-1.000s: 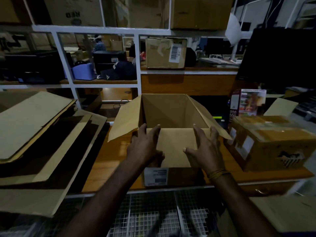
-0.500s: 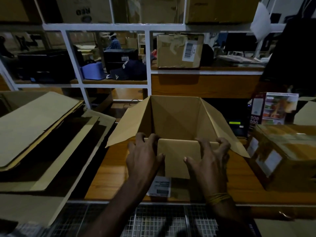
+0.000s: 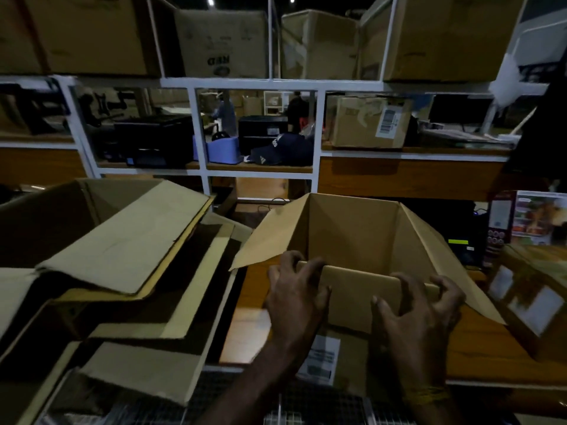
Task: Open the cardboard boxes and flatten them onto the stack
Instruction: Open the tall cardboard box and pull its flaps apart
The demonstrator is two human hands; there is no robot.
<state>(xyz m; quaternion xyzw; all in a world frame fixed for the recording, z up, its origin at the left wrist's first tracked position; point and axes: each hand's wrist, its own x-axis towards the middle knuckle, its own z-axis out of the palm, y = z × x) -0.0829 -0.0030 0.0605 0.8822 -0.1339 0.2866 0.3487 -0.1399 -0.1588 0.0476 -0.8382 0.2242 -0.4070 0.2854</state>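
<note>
Both hands just curled over the box's near flap; left hand and right hand gripping it, flattening comes next.

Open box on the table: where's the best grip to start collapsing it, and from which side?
Take the open box by its near top edge, from the near side. That near flap is folded down and both hands, left hand and right hand, hook it there.
</note>
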